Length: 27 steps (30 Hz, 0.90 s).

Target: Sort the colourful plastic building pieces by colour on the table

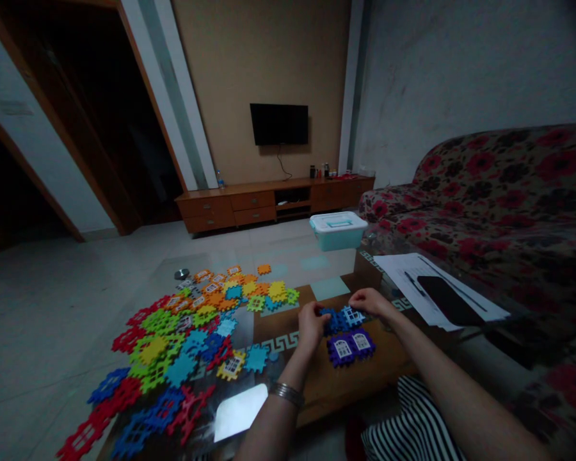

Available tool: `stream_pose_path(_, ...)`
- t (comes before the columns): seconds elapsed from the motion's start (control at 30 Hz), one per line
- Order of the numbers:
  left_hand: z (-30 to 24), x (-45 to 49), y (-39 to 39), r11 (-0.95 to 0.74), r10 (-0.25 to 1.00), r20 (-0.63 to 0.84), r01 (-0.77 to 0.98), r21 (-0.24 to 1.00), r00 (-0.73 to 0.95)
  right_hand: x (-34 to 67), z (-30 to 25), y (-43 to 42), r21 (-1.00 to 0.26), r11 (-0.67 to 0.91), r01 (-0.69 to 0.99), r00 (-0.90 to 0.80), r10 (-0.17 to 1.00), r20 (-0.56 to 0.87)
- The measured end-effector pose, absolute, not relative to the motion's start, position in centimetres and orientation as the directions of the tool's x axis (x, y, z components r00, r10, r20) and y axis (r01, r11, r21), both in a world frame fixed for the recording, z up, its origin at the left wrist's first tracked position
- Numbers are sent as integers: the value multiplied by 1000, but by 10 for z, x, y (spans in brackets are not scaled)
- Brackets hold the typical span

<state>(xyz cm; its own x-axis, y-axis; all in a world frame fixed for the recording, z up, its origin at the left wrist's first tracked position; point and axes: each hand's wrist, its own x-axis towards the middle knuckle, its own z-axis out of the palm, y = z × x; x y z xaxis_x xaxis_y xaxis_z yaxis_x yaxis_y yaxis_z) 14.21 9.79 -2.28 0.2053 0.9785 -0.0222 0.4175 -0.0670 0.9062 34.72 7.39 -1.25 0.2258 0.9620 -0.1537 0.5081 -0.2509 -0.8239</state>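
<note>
My left hand is closed on the left end of a dark blue puzzle tile, with the thumb and fingers at its edge. On the tile's right side is a blue tile with a white window pattern, and my right hand pinches its upper right edge. The two tiles lie side by side; whether they are locked together I cannot tell. Just in front of them, two purple tiles with white window pictures lie joined flat on the glass table.
Many toothed tiles in red, green, yellow, orange and blue are heaped on the table's left half. A lidded turquoise box stands at the far edge. Papers, a pen and a black phone lie to the right.
</note>
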Motion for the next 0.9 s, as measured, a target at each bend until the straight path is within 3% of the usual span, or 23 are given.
stream_pose_path(0.37,-16,131,88,-219,973,133,589,778,187,345,-22,80,-772,-235,590,215,968,-130)
stream_pose_path(0.57,-9,122,89,-123,989,33,681,722,143,342,-20,76,-714,-209,668,228,971,-70)
stream_pose_path(0.73,-9,119,95,-93,989,-14,677,730,151,312,-9,71,-555,61,829,-35,998,59)
stream_pose_path(0.9,-10,118,95,-90,984,-38,677,731,172,282,2,71,-413,128,902,-145,989,-11)
